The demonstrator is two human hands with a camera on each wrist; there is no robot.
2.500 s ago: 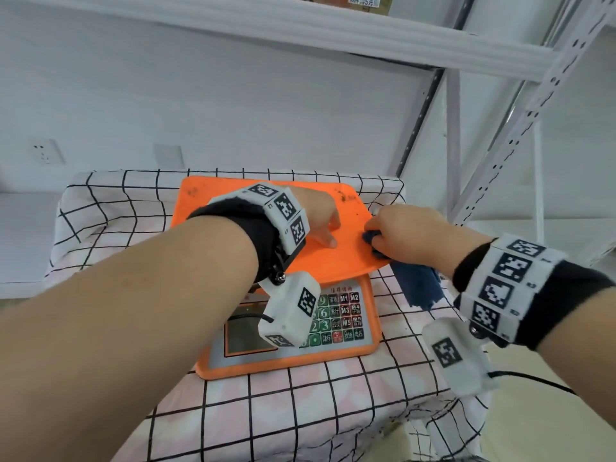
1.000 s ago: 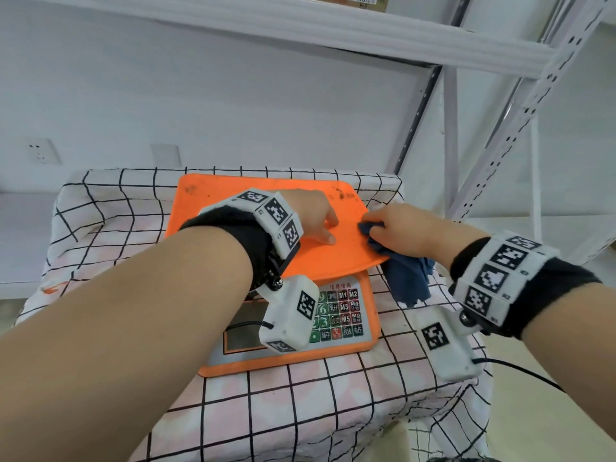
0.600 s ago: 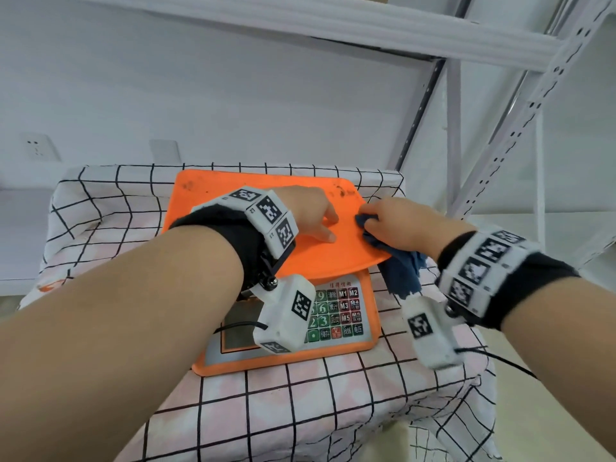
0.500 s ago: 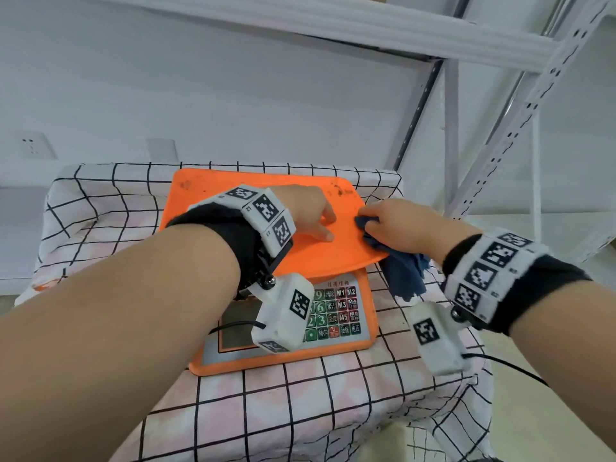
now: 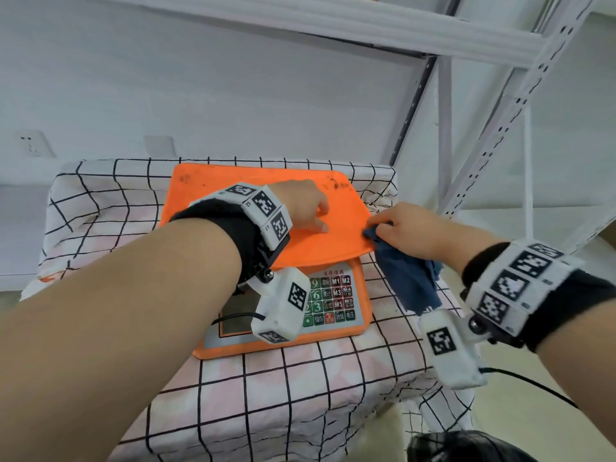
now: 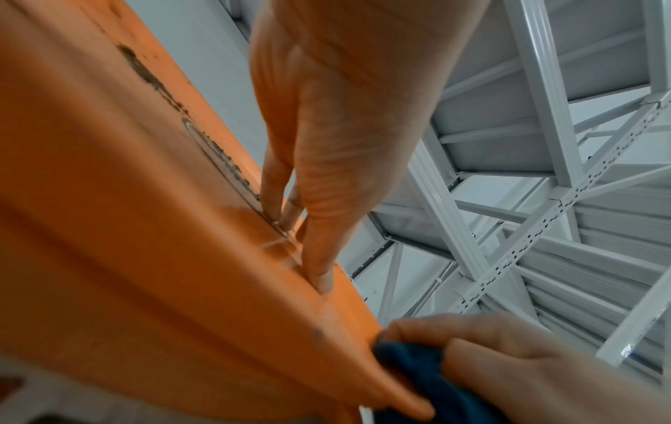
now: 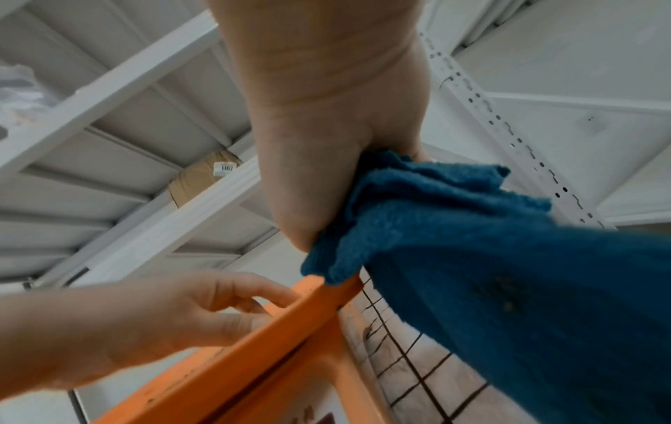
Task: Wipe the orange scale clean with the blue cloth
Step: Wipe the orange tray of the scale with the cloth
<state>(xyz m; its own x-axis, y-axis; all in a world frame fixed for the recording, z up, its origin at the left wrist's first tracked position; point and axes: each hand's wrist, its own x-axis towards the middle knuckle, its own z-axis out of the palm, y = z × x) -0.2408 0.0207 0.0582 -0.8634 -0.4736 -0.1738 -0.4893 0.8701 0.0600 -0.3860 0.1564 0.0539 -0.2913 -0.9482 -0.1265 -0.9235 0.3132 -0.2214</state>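
White wall and grey metal shelving (image 5: 493, 135) fill the upper frame of my head view; below them a grid-pattern tablecloth (image 5: 300, 388) covers the stand. Centre frame, the orange scale (image 5: 240, 195) sits on it, keypad (image 5: 328, 300) toward me, dark smudges along the platter's far edge. My left hand (image 5: 305, 208) lies on the platter, fingers extended and spread, holding nothing. My right hand (image 5: 411, 230) is at the platter's right edge, fingers curled round the blue cloth (image 5: 408, 278), whose free end hangs over the tablecloth.

Left wrist view: platter fills the left of the frame, grime streak upper left. Fingertips (image 6: 323, 282) press flat on the orange surface. Lower right, the other hand pinches the cloth against the platter's rim.

Right wrist view: cloth bunched in a closed fist at centre, its tip touching the platter's corner, the rest trailing lower right. Left hand rests on the platter, lower left. Cardboard box (image 7: 203, 178) on a shelf, left of centre.
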